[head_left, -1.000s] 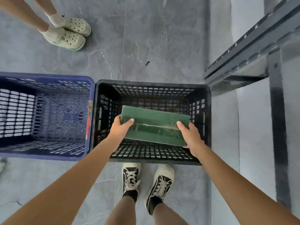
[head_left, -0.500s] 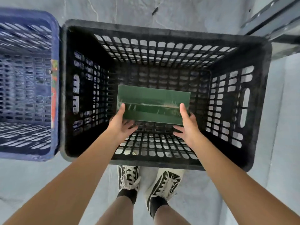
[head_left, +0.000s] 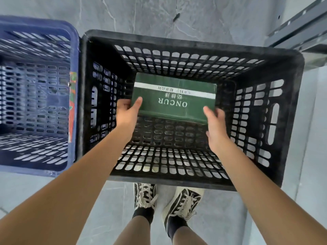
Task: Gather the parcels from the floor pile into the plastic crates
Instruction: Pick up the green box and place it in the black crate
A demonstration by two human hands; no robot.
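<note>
Grey floor; black crate [head_left: 290,121]; green parcel [head_left: 174,98] (tilted) in both hands' [head_left: 126,113] grasping fingers.

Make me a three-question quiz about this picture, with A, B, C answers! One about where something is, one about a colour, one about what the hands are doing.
1. Where is the green cardboard parcel box?
A. inside the black plastic crate
B. inside the blue plastic crate
C. on the grey floor

2. What colour is the crate on the left side of the picture?
A. red
B. blue
C. white

3. What are the two hands doing?
A. hanging free
B. lifting the black crate
C. holding the box

Answers:
1. A, the box sits within the black crate's walls.
2. B, the crate next to the black one is blue.
3. C, the left hand and right hand each have a grip on a near corner of the box.
</note>
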